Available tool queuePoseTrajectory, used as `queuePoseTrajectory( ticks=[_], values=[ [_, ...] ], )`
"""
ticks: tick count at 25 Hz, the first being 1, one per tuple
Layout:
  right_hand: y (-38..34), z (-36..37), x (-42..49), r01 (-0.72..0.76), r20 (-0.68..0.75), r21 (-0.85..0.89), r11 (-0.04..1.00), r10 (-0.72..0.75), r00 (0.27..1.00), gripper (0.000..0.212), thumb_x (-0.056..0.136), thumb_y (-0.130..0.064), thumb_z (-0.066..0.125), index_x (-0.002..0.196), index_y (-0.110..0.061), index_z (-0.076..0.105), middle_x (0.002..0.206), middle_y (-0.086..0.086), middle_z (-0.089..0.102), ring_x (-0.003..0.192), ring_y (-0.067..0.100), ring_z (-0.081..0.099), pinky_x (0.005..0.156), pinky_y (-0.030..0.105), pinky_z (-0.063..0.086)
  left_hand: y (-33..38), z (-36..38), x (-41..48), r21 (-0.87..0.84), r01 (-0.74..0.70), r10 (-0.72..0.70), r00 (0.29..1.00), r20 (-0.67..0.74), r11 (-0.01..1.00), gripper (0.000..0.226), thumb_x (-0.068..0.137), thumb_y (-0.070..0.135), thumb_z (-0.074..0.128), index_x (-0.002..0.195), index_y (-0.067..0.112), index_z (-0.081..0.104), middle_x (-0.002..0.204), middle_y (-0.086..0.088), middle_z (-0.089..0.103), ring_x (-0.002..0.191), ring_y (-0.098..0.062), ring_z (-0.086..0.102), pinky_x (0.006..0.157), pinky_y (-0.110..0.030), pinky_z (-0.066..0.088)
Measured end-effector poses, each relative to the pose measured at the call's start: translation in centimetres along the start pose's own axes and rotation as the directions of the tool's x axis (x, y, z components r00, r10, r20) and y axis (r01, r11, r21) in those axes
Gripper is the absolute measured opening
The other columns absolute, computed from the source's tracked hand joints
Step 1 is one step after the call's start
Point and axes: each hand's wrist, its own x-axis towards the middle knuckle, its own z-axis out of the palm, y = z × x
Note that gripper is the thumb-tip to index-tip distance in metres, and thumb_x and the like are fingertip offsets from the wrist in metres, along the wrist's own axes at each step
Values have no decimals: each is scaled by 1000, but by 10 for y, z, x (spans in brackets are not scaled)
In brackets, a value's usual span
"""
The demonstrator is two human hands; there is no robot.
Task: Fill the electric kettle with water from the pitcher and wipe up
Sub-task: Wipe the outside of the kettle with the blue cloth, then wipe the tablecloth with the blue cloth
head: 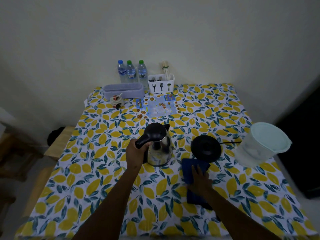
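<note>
While left hand (pixel 136 154) grips steel kettle (pixel 158 146) — black lid shut, right hand (pixel 200 179) flat, fingers spread, on blue cloth (pixel 194 170).

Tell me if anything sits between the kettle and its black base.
Nothing visible does. The kettle, held by its handle in the left hand, stands just left of the base, with only bare tablecloth between. The blue cloth under the right hand touches the base's near edge, off that path.
</note>
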Motion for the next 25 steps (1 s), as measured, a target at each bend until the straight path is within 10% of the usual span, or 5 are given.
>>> queuePoseTrajectory(
  ticks=[8,13,19,25],
  values=[
    [-11,37,11,-90,-233,67,994,103,967,66,94,-62,16,151,-34,-3,163,5,-7,147,40,4,116,53,21,-31,-5,-13,-5,-88,88,994,58,996,35,94,26,60,123,11,47,115,-13,60,105,-29,59,79,-34,46],
    [-14,41,17,-41,-256,54,998,53,965,56,99,-53,23,151,-39,5,164,0,-5,147,38,1,116,52,21,-72,-6,-48,148,30,-54,985,166,989,66,98,27,51,151,10,15,157,-13,30,142,-27,33,113,-45,36],
    [-20,39,25,105,-224,-41,994,-111,968,52,100,-52,27,149,-40,16,164,-2,-1,147,37,1,115,52,19,-124,-8,-95,591,-211,-135,864,486,778,63,99,38,46,151,16,19,163,-5,11,151,-26,3,122,-42,14],
    [-30,42,26,261,-187,-210,942,-301,935,50,101,-47,26,150,-40,15,164,-2,3,149,33,2,118,51,20,-148,-20,-127,666,-209,-236,826,512,716,91,90,60,46,152,18,-6,163,-6,-13,149,-30,-12,121,-51,8]
  ],
)
